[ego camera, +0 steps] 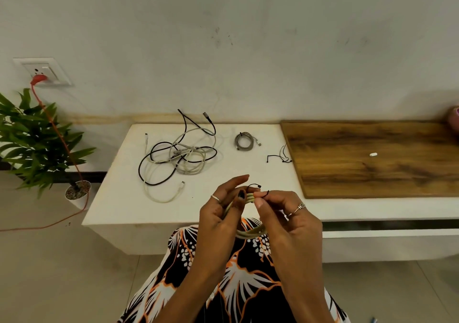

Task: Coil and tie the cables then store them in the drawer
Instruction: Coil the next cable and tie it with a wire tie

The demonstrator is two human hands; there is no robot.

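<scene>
You pinched black tie [258, 190] round beige coil [249, 232], both hands' fingers [259, 202] clamped; grey coil [244, 141] done, tangle [178, 156] mid-counter left.

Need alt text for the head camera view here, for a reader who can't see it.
Two hands hold a coiled beige cable over a white table: the left hand grips the coil, the right hand pinches a black twist tie around it. Behind lie a tangle of loose cables, one tied grey coil and spare ties.
</scene>
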